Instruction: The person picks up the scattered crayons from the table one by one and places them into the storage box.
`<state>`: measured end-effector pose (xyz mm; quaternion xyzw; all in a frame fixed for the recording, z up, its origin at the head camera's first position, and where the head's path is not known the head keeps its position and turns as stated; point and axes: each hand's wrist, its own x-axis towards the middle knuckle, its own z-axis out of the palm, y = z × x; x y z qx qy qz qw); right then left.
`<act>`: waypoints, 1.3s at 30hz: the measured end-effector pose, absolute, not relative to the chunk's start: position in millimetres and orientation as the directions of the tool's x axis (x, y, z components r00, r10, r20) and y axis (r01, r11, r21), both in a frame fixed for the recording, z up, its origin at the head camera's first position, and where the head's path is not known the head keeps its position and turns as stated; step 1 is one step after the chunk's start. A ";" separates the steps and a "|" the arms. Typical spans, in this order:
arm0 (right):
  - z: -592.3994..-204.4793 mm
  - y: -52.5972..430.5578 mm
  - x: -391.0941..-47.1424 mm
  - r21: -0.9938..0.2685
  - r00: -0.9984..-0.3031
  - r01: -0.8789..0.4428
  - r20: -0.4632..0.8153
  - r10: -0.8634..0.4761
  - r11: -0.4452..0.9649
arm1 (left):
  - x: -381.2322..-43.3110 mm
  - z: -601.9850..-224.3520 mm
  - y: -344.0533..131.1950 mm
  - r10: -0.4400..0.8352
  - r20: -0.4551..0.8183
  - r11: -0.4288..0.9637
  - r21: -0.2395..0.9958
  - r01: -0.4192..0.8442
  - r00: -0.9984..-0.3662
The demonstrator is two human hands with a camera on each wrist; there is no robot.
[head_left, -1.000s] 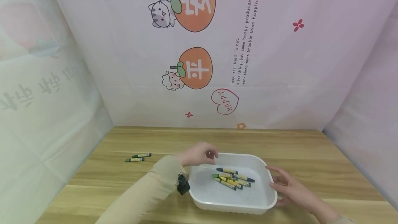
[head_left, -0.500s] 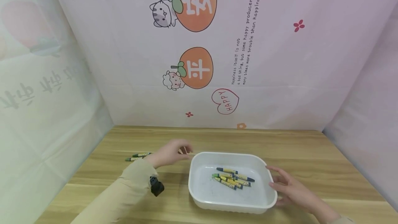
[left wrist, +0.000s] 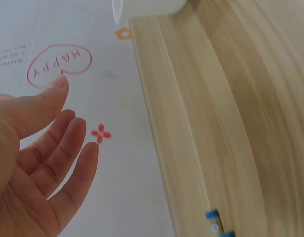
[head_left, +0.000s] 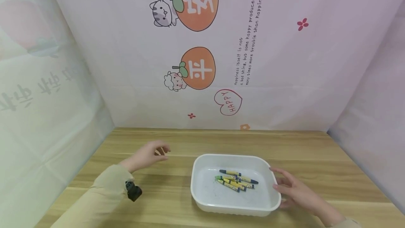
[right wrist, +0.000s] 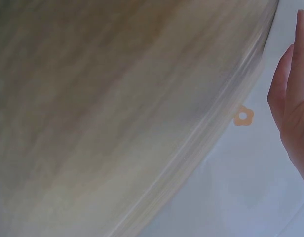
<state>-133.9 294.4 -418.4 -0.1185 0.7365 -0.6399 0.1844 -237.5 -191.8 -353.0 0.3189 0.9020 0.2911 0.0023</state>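
Observation:
My left hand point(head_left: 148, 154) hangs over the table left of a white plastic tray point(head_left: 234, 209); its fingers are loosely bent with nothing between them. In the left wrist view, the thumb and fingers point(left wrist: 73, 182) stand apart. Several crayons point(head_left: 232, 187) in yellow wrappers lie in a loose pile in the tray. Low in the left wrist view show the blue ends of crayons point(left wrist: 214, 223) on the table; the left arm hides them in the head view. My right hand point(head_left: 294, 191) rests against the tray's right side, thumb and index fingertips at the rim.
The wood-grain table point(head_left: 171, 192) meets a white printed cloth point(head_left: 278, 90) at its back edge. More cloth hangs at the left point(head_left: 41, 143) and right. A black wrist camera point(head_left: 133, 190) sits on the left sleeve.
My left hand has moved from over the tray's left rim leftward across the table, now covering the two crayons there. The right hand and the crayons in the tray stay put.

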 end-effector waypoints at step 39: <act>-417.6 293.4 -133.4 -0.989 -0.904 0.059 -0.109 -0.413 0.133 | -254.9 -413.1 -280.7 0.351 0.052 0.851 0.398 0.342 -0.935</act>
